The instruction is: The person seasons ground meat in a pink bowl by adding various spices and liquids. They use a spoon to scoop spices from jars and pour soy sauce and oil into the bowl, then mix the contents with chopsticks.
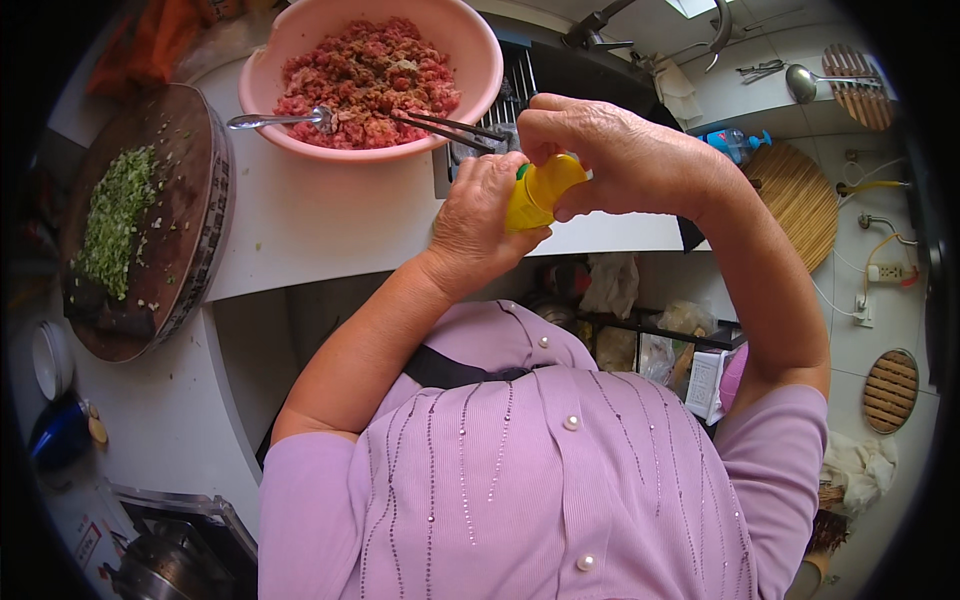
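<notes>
My left hand (474,217) is wrapped around a small yellow container (526,208) with a patch of green on it. Over its top, my right hand (626,154) grips the round yellow lid (556,178), which looks tilted; whether it is still joined to the container I cannot tell. Both hands are just in front of the counter edge. Behind my left hand stands a pink plastic bowl (251,82) of raw minced meat (367,75) with brown seasoning on top. A metal spoon (274,120) and dark chopsticks (454,133) rest in it, their handles over the rim.
Chopped green onion (116,221) lies on a thick round wooden chopping board (184,247) at left. A sink (517,82) with a faucet (596,30) lies behind my hands. A round bamboo board (799,202) leans against the tiled wall at right. Below stands a metal pot (161,566).
</notes>
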